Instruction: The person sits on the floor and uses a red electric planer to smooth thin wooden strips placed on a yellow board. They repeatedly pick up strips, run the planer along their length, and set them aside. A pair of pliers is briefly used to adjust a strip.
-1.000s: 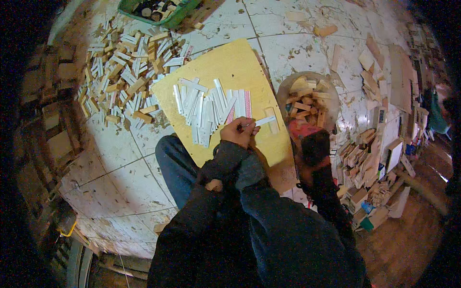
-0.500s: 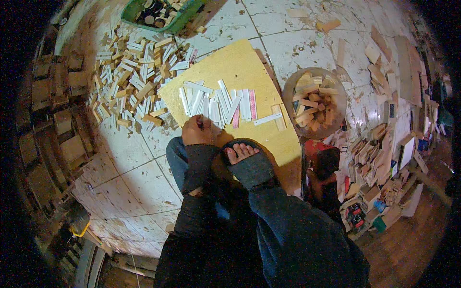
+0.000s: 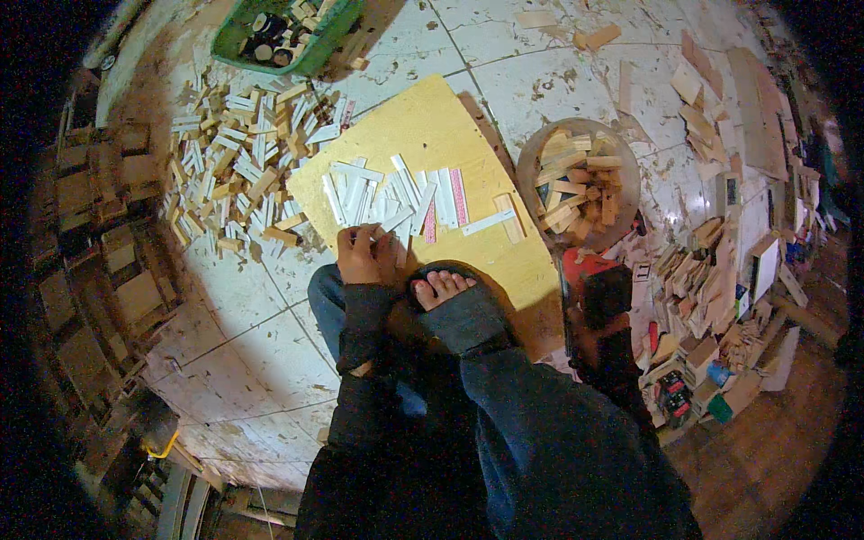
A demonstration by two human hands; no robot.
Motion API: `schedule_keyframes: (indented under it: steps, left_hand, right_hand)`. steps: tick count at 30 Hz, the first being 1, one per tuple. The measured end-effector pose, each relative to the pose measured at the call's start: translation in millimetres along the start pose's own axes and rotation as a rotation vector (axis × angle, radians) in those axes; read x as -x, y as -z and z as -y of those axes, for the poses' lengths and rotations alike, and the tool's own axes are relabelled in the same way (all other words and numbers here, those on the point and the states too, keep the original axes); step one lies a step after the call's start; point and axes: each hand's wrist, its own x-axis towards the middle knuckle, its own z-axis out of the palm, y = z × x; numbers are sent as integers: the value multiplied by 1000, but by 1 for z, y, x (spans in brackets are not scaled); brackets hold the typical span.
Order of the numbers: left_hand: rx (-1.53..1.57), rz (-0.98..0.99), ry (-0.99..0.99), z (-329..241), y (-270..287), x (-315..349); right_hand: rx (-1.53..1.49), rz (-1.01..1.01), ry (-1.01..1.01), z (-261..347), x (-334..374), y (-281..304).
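Note:
White flat strips [image 3: 405, 193], some with pink patterned faces, lie in a loose row on a yellow board [image 3: 409, 121]. My left hand [image 3: 364, 256] is at their near ends, its fingers curled and bent down; what they pinch is hidden. A white strip [image 3: 488, 222] lies across a small wooden slat [image 3: 510, 219] at the board's right side. To the right of the board, my right hand [image 3: 605, 329] is in shadow, closed on a red and black tool [image 3: 596, 281]. My bare toes [image 3: 444, 287] rest at the board's near edge.
Wooden blocks with white strips [image 3: 236, 171] are heaped on the tiled floor at left. A green tub [image 3: 310, 58] stands behind them. A round container [image 3: 531, 148] of wood blocks sits right of the board. Wood offcuts [image 3: 693, 288] are piled farther right.
The view has shifted slightly. My left hand has turned, its fingers now more raised over the strips' near ends. The red and black tool shows more plainly at the board's right edge.

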Motion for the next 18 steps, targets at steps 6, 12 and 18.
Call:
schedule_keyframes:
  steps: [6,12,18]
  left_hand:
    - [78,53,64,-15,17,-6]
    - [154,133,259,-14,19,-11]
    - [146,226,198,-6,22,-16]
  right_hand:
    - [-5,-5,-5,2,-2,-4]
    - [-8,-7,-3,2,-4,-5]
    - [-17,-15,12,3,-10,-10]
